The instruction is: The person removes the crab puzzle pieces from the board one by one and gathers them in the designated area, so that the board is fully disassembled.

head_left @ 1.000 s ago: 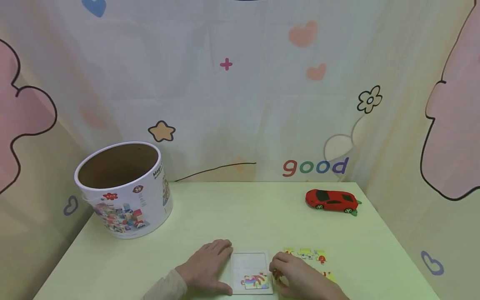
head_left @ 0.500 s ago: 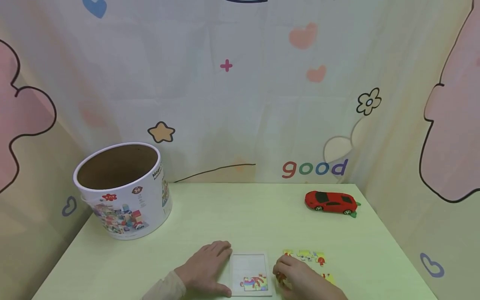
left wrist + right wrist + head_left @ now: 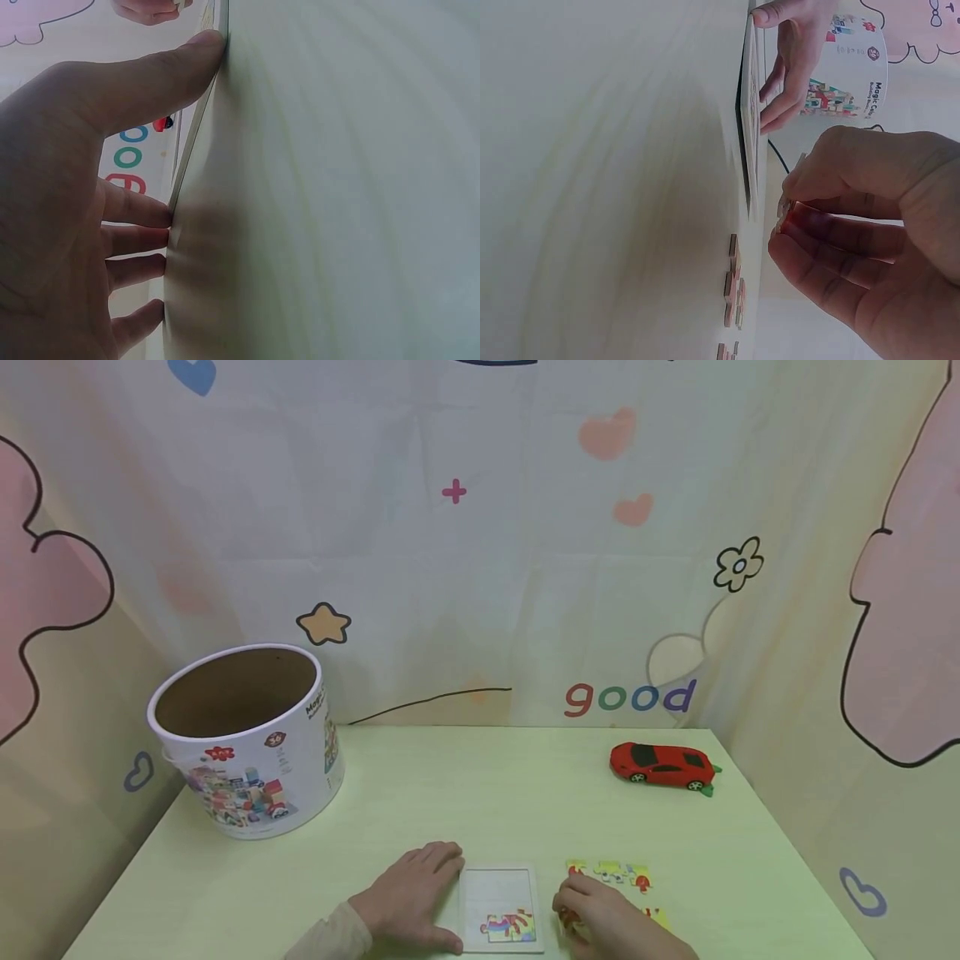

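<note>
A shallow white puzzle tray (image 3: 498, 889) lies flat at the near middle of the table, with joined colourful pieces (image 3: 512, 927) in its lower right corner. Along its left side rests my left hand (image 3: 416, 897), the thumb at the near corner and the fingertips by the far one. Just right of the tray, my right hand (image 3: 611, 920) pinches a puzzle piece (image 3: 783, 214) between thumb and fingers, raised over the table in the right wrist view. Its printed face is mostly hidden by the fingers. Loose yellow and red pieces (image 3: 610, 870) lie beyond and beside that hand.
At the back left stands a large white bucket (image 3: 262, 785) with printed pictures and a dark inside. A red toy car (image 3: 663, 766) sits at the back right, with a bit of green behind its tail. A patterned curtain (image 3: 420, 568) hangs around the table.
My right hand has drifted a little to the right, away from the tray, still pinching the piece. My left hand stays at the tray's left side.
</note>
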`<state>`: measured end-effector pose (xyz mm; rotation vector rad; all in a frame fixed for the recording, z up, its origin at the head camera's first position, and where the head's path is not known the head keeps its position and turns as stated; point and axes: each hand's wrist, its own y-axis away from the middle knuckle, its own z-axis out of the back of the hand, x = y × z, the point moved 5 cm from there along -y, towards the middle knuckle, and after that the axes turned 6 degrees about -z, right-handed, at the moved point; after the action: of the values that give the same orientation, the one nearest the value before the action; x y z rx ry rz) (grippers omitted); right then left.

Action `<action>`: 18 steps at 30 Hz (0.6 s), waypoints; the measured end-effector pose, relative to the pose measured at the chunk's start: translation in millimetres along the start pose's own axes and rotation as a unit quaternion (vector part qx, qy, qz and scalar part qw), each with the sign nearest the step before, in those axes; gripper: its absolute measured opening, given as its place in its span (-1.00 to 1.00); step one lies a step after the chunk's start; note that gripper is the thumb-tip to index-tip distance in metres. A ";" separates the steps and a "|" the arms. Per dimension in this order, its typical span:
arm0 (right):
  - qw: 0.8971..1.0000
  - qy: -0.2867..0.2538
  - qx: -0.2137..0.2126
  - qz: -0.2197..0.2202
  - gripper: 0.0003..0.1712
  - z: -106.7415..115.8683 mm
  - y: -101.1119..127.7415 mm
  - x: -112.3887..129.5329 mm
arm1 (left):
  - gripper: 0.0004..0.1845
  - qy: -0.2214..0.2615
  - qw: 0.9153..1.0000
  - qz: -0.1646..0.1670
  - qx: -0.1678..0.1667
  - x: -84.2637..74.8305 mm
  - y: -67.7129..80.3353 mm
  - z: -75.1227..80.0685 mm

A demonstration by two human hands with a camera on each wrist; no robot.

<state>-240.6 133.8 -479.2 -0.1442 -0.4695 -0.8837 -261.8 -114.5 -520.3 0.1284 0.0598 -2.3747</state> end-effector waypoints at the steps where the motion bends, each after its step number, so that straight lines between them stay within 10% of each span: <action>1: 1.000 0.004 -0.005 0.006 -0.75 0.2 1.0 0.1 | 0.11 -0.001 1.000 0.000 0.000 -0.3 0.1 0.0; 18: 1.000 0.003 0.009 -0.019 -0.73 -4.1 10.0 -10.8 | 0.11 0.000 1.000 0.003 0.003 -1.0 -0.1 -0.7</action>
<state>-237.3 146.5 -487.1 -0.1164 -0.4751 -0.9166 -261.1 -113.7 -520.8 0.1322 0.0514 -2.3701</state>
